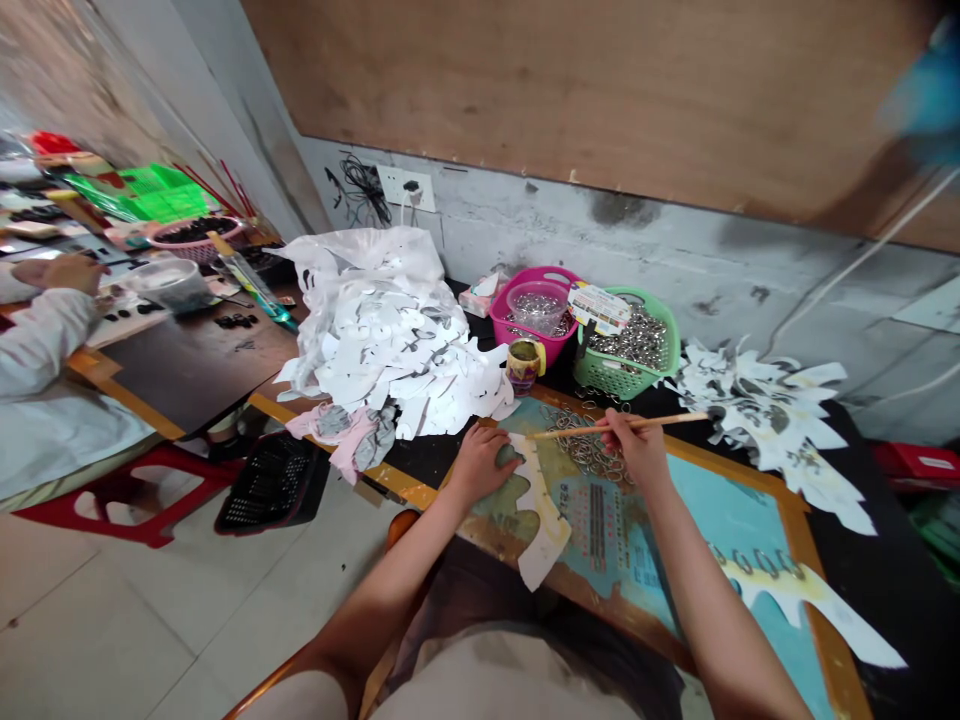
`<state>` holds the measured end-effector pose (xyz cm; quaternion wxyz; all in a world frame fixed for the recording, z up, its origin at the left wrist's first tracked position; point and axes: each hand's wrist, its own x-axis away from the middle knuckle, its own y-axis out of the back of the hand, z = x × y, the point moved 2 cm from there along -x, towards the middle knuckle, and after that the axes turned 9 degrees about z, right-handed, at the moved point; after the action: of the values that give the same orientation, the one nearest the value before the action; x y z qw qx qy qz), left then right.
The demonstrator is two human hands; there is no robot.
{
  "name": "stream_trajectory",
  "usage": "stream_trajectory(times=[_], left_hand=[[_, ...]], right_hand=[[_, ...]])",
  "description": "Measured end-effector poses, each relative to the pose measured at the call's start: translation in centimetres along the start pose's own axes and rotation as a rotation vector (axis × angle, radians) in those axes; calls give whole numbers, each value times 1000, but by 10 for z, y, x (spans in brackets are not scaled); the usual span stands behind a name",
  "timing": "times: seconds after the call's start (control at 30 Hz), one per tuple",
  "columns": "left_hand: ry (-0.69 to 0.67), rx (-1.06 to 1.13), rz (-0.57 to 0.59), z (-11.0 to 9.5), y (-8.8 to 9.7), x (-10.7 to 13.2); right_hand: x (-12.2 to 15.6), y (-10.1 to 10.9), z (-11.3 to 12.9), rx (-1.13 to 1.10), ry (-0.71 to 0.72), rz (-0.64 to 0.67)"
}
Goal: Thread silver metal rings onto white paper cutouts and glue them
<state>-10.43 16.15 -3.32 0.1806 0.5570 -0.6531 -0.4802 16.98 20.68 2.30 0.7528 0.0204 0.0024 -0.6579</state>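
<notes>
A thin wooden stick (660, 421) is pinched in the fingers of my right hand (634, 448). Its far tip points left, to the top end of a curved white cut-out piece (546, 530) with a notched side and yellowish smears. My left hand (484, 465) rests at the left of that piece's upper end, thumb and fingers apart; whether the fingertips press on it I cannot tell. Many metal rings (581, 450) lie loose on the board (480, 525) beyond the piece. On the right, another white piece (840, 610) carries a row of several metal rings.
Behind are a heap of white cut-outs (390, 350), a yellow-handled mug (523, 368), a pink basket (510, 330) and a green basket (615, 378) of metal parts. Smeared pieces (780, 420) are piled right. Another person's hands (71, 272) work at the left table.
</notes>
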Motion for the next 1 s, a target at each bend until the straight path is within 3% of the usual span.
stream_trajectory(times=[0.43,0.7,1.0], left_hand=[[30,-14,18,-1,1,0],[24,-16,30,-3,2,0],[14,-30,25,-2,2,0]], right_hand=[[-1,4,-1,26,-63,97],[-6,-1,-5,15,19,-33],[-5,-7,-6,41,53,-43]])
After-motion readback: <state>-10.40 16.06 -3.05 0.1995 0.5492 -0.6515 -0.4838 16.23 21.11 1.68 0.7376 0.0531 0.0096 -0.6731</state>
